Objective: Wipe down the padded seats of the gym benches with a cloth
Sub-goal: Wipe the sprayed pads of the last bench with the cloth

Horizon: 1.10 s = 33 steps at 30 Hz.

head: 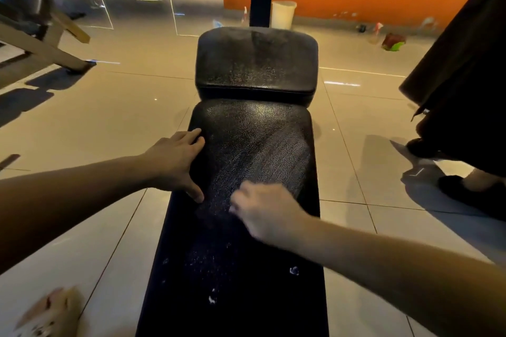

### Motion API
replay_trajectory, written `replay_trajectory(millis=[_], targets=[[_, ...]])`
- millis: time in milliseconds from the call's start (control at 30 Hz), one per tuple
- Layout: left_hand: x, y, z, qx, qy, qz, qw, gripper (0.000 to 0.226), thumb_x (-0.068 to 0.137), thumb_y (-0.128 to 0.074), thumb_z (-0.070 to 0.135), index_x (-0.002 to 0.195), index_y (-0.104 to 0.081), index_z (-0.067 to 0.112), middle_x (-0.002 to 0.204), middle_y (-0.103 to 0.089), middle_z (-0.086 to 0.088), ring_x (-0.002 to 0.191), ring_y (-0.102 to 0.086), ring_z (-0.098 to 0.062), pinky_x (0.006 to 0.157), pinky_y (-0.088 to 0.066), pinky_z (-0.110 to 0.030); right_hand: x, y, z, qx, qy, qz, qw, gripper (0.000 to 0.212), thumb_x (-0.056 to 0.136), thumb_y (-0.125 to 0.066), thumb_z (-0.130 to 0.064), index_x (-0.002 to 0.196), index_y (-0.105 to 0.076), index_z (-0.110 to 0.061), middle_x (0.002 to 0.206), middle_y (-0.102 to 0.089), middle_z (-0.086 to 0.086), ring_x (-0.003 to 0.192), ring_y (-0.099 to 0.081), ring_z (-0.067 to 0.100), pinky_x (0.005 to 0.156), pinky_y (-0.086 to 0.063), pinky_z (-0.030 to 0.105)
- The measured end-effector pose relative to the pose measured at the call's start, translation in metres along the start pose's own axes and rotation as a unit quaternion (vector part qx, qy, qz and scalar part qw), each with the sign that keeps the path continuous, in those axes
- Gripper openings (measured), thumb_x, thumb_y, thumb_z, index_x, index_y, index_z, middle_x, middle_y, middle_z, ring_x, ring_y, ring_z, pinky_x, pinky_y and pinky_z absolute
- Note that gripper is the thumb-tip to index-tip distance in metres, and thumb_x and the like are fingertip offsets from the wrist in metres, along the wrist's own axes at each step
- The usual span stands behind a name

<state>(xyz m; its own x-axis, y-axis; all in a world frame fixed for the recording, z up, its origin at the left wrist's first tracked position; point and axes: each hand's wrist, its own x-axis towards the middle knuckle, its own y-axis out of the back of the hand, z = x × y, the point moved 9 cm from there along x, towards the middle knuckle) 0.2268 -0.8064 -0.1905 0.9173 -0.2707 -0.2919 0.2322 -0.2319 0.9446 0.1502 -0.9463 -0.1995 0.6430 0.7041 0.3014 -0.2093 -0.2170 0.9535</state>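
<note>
A black padded gym bench fills the middle of the view. Its long back pad (252,139) runs toward me and a shorter seat pad (257,63) lies beyond it. Damp wipe streaks cross the right half of the long pad, and white specks dot its near end (210,299). My left hand (175,161) rests on the pad's left edge with fingers straight. My right hand (265,213), blurred by motion, is over the pad's middle with fingers curled round a dark cloth (216,205) that blends into the upholstery.
A person in a dark garment and dark shoes (471,191) stands close on the right. A white bucket (283,13) and spray bottles (377,31) stand by the orange wall behind. Another bench frame (49,44) is at the far left. My foot (52,312) is at the bottom left.
</note>
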Motion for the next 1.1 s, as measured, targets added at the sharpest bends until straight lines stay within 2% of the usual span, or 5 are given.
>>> replay_trajectory(millis=[133,333,667,900,1100], targets=[[0.004,0.001,0.002,0.017,0.004,0.003,1.0,0.146,0.055,-0.074,0.084,0.161,-0.007,0.009,0.169,0.003,-0.012,0.154,-0.007,-0.032,0.123,-0.024,-0.042,-0.006,0.002,0.002,-0.014,0.071,-0.023,0.997,0.01,0.094,-0.066,-0.026,0.091,-0.065,-0.017,0.082,-0.06,0.003,0.062,-0.06,0.019,0.048,-0.036,0.024],[0.006,-0.004,-0.002,0.008,0.006,0.004,1.0,0.147,0.056,-0.072,0.086,0.162,-0.004,0.011,0.169,0.007,-0.01,0.154,-0.004,-0.032,0.123,-0.023,-0.045,0.044,0.049,0.162,-0.135,-0.241,0.072,0.958,0.026,0.106,-0.045,-0.035,0.106,-0.059,-0.013,0.101,-0.064,0.008,0.086,-0.066,0.032,0.068,-0.05,0.039],[0.01,0.0,-0.008,0.035,-0.026,0.007,0.999,0.137,0.059,-0.072,0.085,0.161,-0.01,0.017,0.169,-0.001,-0.007,0.153,-0.01,-0.029,0.121,-0.021,-0.046,-0.002,-0.023,-0.056,0.036,0.102,-0.089,0.99,0.014,0.09,-0.071,-0.024,0.093,-0.06,-0.016,0.085,-0.059,0.004,0.064,-0.061,0.022,0.047,-0.042,0.031],[0.012,-0.005,-0.017,0.037,-0.054,0.004,0.998,0.135,0.062,-0.074,0.081,0.162,-0.005,0.021,0.169,0.003,-0.003,0.152,-0.006,-0.028,0.122,-0.021,-0.047,0.059,0.044,0.134,-0.155,-0.198,0.058,0.966,0.024,0.104,-0.049,-0.033,0.103,-0.061,-0.013,0.098,-0.064,0.01,0.081,-0.067,0.036,0.065,-0.053,0.042],[0.013,-0.009,-0.022,0.039,-0.067,0.016,0.997,0.135,0.064,-0.07,0.083,0.162,-0.002,0.02,0.169,0.004,-0.003,0.153,-0.004,-0.028,0.122,-0.022,-0.046,0.069,0.008,0.04,-0.071,-0.109,0.057,0.99,0.017,0.102,-0.056,-0.029,0.101,-0.062,-0.013,0.091,-0.063,0.008,0.069,-0.064,0.026,0.056,-0.048,0.034]])
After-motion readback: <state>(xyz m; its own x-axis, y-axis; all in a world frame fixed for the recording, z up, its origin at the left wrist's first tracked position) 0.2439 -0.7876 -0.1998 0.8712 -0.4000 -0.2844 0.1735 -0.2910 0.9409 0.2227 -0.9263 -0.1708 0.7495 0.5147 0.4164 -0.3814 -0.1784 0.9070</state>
